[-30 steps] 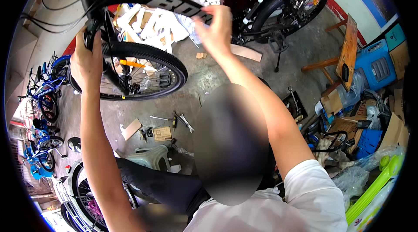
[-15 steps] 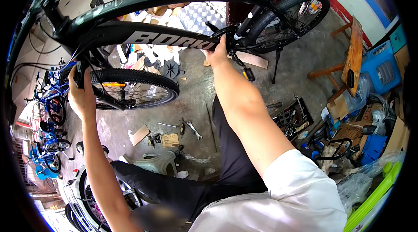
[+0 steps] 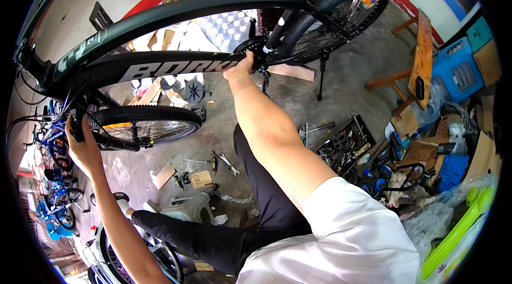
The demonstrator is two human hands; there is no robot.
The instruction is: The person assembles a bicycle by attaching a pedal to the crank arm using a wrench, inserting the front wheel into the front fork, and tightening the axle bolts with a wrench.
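- Hand, right: clasping the lower frame tube near the cranks, fingertips hidden.
- Hand, left: curled around a black part of the fork, by the front wheel.
- Bicycle, black: ahead of the person, kickstand down.
- Wrench: on floor.
- Stool, pale plastic: near left leg.
- Bench, wooden: far right.

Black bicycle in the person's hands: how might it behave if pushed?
The black bicycle would probably feel stiff, given its thick frame tubes. With a round front wheel, it may roll unless braked. Its slim kickstand suggests it could tip if shoved sideways.
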